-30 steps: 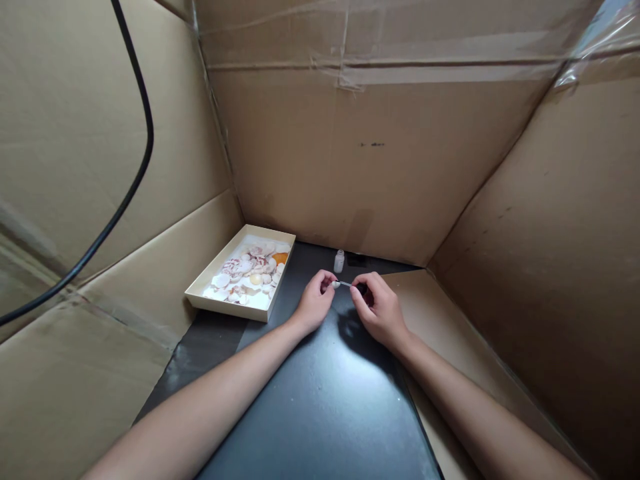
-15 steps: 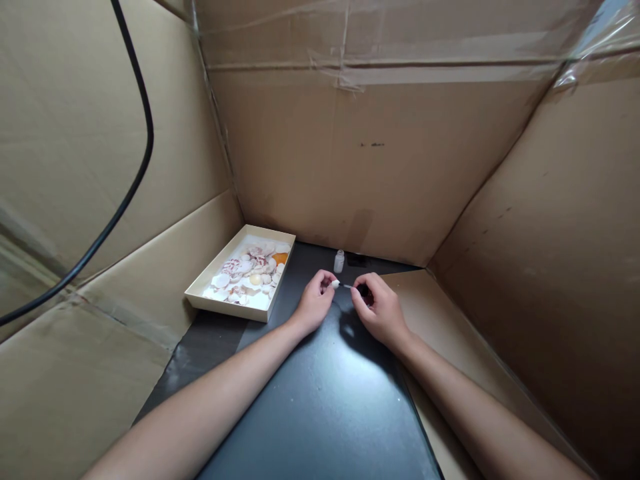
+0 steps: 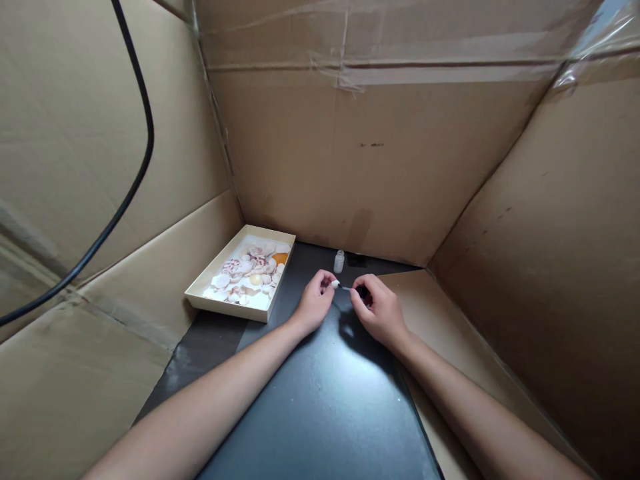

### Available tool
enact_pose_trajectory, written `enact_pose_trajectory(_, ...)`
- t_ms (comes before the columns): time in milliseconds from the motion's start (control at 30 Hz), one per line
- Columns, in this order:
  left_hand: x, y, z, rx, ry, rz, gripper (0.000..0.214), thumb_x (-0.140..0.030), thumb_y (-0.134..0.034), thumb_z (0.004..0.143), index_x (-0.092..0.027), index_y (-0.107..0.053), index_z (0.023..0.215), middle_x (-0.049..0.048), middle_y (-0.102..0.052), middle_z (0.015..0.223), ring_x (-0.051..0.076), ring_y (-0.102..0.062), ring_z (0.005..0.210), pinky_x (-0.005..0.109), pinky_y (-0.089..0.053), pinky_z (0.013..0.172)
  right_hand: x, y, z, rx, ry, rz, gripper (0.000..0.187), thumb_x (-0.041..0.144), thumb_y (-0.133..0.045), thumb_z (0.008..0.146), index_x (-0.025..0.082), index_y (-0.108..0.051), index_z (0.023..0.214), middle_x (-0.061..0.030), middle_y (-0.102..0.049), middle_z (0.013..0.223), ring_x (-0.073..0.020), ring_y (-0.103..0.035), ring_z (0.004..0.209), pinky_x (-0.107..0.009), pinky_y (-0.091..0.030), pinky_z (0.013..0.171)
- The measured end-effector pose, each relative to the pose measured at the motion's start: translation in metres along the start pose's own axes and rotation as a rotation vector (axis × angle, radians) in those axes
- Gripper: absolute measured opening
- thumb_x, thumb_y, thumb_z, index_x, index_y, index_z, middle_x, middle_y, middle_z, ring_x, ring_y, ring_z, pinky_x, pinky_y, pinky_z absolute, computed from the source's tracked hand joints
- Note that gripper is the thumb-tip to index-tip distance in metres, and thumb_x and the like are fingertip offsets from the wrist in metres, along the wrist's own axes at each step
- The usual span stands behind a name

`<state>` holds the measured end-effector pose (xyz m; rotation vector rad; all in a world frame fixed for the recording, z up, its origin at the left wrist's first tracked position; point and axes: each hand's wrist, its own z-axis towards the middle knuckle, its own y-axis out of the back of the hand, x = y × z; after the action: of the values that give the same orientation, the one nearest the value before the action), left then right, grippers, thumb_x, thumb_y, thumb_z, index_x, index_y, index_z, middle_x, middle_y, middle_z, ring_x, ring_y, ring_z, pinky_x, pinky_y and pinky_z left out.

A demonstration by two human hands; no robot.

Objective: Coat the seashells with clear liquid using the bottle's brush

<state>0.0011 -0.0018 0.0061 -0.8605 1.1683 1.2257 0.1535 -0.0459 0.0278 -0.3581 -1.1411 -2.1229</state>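
My left hand (image 3: 315,301) is curled over the black mat (image 3: 320,407), its fingertips pinched on a small white piece (image 3: 335,284). My right hand (image 3: 377,308) faces it a few centimetres away, fingers closed round a dark cap with a thin applicator (image 3: 351,289) whose tip touches the white piece. A small clear bottle (image 3: 339,261) stands open just behind the hands. Whether the white piece is a shell I cannot tell.
A shallow cream tray (image 3: 216,301) with several pale and reddish shells lies at the left of the mat. Cardboard walls (image 3: 380,160) close in the back and both sides. A black cable (image 3: 134,180) hangs across the left wall.
Both hands stay almost in place; the right hand has shifted a little down and left with the applicator. The tray and bottle have not moved.
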Motion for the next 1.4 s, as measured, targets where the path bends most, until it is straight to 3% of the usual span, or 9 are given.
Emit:
enact_pose_trajectory(433, 0.0003, 0.0001, -0.0001, 0.003, -0.003, 0.009, 0.003, -0.020, -0.051, 0.084, -0.017, -0.050, 0.083, -0.0028, -0.050, 0.076, 0.009, -0.045, 0.067, 0.021, -0.036, 0.065, -0.0002, -0.0005, 0.0006, -0.038, -0.027, -0.021, 0.008, 0.028, -0.050, 0.087, 0.022, -0.055, 0.086, -0.0006, -0.057, 0.080, -0.0121, -0.051, 0.062, -0.025, -0.040, 0.062)
enact_pose_trajectory(933, -0.0007, 0.0005, -0.0001, 0.003, -0.023, 0.020, 0.003, -0.014, -0.049, 0.082, -0.017, -0.050, 0.081, -0.0027, -0.050, 0.076, 0.010, -0.046, 0.068, 0.021, -0.037, 0.067, 0.0020, 0.0006, -0.0001, 0.043, 0.015, -0.004, 0.007, 0.027, -0.050, 0.087, 0.022, -0.055, 0.084, -0.0004, -0.056, 0.077, -0.0123, -0.050, 0.060, -0.025, -0.039, 0.060)
enact_pose_trajectory(1100, -0.0004, 0.0006, 0.0003, 0.006, -0.024, 0.025, 0.004, -0.013, -0.048, 0.082, -0.017, -0.050, 0.082, -0.0027, -0.050, 0.076, 0.010, -0.045, 0.068, 0.022, -0.036, 0.067, 0.0023, 0.0008, -0.0001, -0.022, 0.010, 0.002, 0.010, 0.028, -0.049, 0.089, 0.021, -0.055, 0.085, -0.0009, -0.056, 0.080, -0.0120, -0.051, 0.062, -0.025, -0.040, 0.061)
enact_pose_trajectory(1267, -0.0005, 0.0003, -0.0001, 0.003, -0.024, 0.022, 0.005, -0.013, -0.048, 0.081, -0.017, -0.050, 0.081, -0.0025, -0.050, 0.077, 0.010, -0.047, 0.070, 0.021, -0.037, 0.068, 0.0016, 0.0002, 0.0001, 0.047, 0.002, -0.041, 0.009, 0.029, -0.050, 0.088, 0.022, -0.056, 0.087, -0.0003, -0.057, 0.078, -0.0125, -0.051, 0.061, -0.025, -0.040, 0.062)
enact_pose_trajectory(1400, 0.0006, 0.0005, 0.0001, 0.004, -0.021, 0.029, 0.006, -0.012, -0.048, 0.081, -0.017, -0.050, 0.082, -0.0028, -0.050, 0.077, 0.010, -0.046, 0.068, 0.021, -0.037, 0.066, 0.0016, 0.0003, 0.0002, -0.013, -0.003, -0.022, 0.010, 0.029, -0.049, 0.089, 0.022, -0.055, 0.087, -0.0011, -0.057, 0.081, -0.0126, -0.052, 0.062, -0.025, -0.041, 0.062)
